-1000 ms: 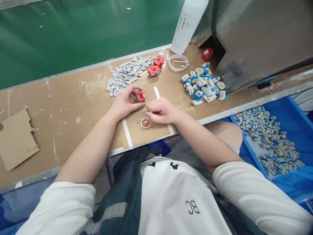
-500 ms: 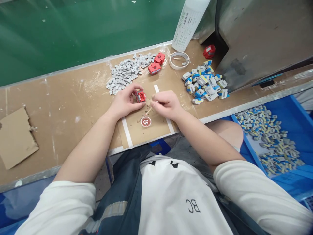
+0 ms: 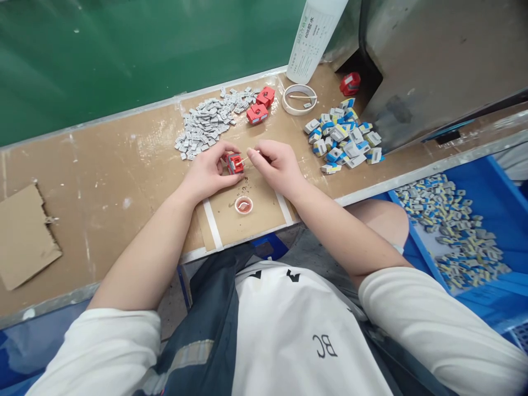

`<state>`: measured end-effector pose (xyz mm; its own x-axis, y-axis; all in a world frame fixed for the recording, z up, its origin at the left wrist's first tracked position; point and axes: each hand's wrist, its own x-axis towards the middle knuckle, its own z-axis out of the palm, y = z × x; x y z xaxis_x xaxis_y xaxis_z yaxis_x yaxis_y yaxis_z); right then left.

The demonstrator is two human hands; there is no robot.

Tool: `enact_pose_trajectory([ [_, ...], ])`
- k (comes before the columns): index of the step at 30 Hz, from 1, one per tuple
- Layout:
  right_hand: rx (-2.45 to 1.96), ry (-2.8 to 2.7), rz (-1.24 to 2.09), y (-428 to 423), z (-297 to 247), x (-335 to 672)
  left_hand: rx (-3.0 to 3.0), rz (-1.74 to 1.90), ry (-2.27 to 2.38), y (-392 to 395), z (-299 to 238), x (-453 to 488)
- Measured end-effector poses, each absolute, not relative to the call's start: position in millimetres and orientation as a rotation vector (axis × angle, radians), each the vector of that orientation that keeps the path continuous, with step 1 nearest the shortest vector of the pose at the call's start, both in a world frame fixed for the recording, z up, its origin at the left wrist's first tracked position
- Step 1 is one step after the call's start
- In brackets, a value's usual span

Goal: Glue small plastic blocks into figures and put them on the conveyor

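My left hand (image 3: 207,171) is closed around a small red plastic block (image 3: 235,163), gripping it by its sides with the recessed face showing. Between the fingers of my right hand (image 3: 281,166) is a thin swab stick (image 3: 248,159), its tip at the recess of the red block. Just in front of both hands, a small round cup (image 3: 243,205) of reddish liquid stands on the cardboard. Dark drips (image 3: 245,187) mark the cardboard between the cup and the block.
Behind my left hand lies a heap of small grey pieces (image 3: 206,125), with two red blocks (image 3: 257,113) beside it. A tape roll (image 3: 299,99), a large white bottle (image 3: 315,41) and a pile of blue-grey parts (image 3: 346,136) stand to the right. A blue bin (image 3: 487,206) holds more parts.
My right hand has lifted the stick from near the cup up to the red block. My left hand still grips the block.
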<state>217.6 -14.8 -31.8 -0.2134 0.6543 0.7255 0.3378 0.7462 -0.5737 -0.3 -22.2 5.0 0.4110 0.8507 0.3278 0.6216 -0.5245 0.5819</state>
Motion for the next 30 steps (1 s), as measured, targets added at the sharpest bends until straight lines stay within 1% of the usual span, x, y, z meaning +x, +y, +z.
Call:
enact_pose_trajectory([
  [11, -0.806, -1.818, 0.273, -16.0, -32.8, 219.3, 2.315, 0.858, 1.267, -21.9, 4.2, 0.2],
  [30, -0.776, -1.749, 0.31, -15.5, -30.3, 219.5, 2.33, 0.843, 1.294, -23.4, 5.9, 1.4],
])
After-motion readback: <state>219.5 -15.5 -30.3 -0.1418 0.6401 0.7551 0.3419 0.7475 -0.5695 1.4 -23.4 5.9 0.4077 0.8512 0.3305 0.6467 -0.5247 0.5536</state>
